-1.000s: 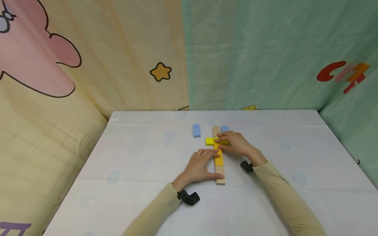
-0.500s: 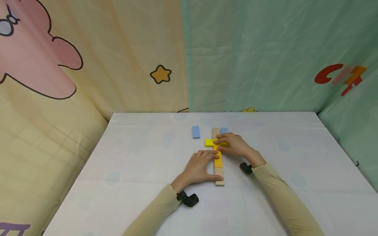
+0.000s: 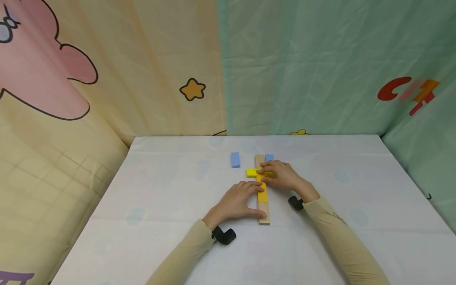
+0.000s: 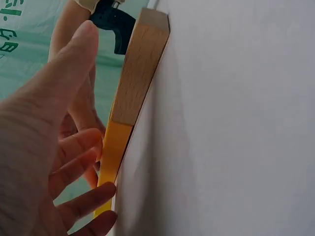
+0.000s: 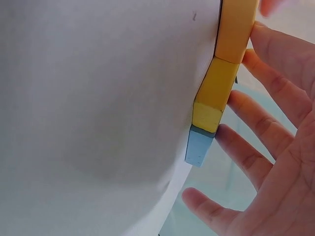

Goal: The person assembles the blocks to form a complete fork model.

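Observation:
Wooden blocks lie in a line on the white table: a plain wood block (image 3: 264, 220) at the near end, an orange section (image 3: 263, 196) in the middle and another plain wood block (image 3: 259, 159) at the far end. A yellow block (image 3: 251, 173) lies across the line. My left hand (image 3: 235, 202) is spread beside it, thumb on the near plain block and fingertips on the orange section. Loosely extended fingers of my right hand (image 3: 283, 176) touch the yellow and orange blocks from above. Part of the yellow block is hidden under that hand.
One blue block (image 3: 269, 157) sits just right of the far plain block, partly behind my right hand. Another blue block (image 3: 235, 160) lies apart to the left. Patterned cloth (image 3: 171, 59) hangs behind the table (image 3: 160, 178).
The head view shifts slightly. My left wrist has moved a little up and to the left, while its fingers stay at the blocks. The right hand and blocks show no visible move.

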The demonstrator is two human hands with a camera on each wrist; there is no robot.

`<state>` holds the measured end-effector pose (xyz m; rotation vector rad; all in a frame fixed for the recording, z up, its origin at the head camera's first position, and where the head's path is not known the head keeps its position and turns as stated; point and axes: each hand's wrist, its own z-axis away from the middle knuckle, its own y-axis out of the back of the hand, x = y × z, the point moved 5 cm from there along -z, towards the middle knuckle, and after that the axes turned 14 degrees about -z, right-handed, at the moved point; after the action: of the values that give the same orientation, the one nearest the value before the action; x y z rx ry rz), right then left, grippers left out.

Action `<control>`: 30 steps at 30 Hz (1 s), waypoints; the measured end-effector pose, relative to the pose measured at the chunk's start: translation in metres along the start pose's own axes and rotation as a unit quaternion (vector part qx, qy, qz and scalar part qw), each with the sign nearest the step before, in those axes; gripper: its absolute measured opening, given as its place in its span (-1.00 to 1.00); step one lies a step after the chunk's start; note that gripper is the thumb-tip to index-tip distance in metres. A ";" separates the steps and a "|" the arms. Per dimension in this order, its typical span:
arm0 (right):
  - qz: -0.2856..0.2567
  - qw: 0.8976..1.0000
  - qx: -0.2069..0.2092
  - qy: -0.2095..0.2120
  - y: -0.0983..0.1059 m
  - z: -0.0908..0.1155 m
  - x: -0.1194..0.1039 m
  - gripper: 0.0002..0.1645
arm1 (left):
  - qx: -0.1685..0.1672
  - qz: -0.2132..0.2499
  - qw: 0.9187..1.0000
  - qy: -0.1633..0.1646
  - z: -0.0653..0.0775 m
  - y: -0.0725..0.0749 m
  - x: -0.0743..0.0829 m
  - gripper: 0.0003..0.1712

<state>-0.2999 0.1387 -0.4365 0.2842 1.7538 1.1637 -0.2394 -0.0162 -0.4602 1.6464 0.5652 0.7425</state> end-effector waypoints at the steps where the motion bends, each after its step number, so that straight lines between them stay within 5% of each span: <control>1: 0.000 1.000 0.001 0.000 0.000 0.000 0.000 -0.60 | 0.000 0.010 1.000 0.000 -0.001 0.003 -0.002 -0.12; 4: 0.000 1.000 0.001 -0.001 0.000 0.000 -0.001 -0.59 | 0.019 0.033 0.999 0.022 -0.005 0.012 -0.014 -0.24; 8: -0.006 1.000 0.002 -0.002 0.000 0.001 -0.001 -0.59 | 0.043 0.019 0.995 0.091 -0.008 0.024 -0.038 -0.29; 13: -0.002 1.000 0.007 0.001 0.000 0.001 -0.001 -0.61 | 0.028 -0.017 0.988 0.150 -0.010 0.027 -0.060 -0.16; 22: -0.008 1.000 0.006 0.005 0.000 0.002 -0.002 -0.61 | -0.018 -0.014 0.982 0.186 -0.016 0.014 -0.069 0.06; 30: 0.004 1.000 0.014 0.021 0.000 0.001 0.001 -0.60 | -0.016 -0.047 0.982 0.181 -0.024 0.011 -0.063 0.07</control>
<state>-0.2995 0.1395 -0.4370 0.2848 1.8071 1.1592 -0.3002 -0.0469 -0.4572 1.4513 0.8779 0.9849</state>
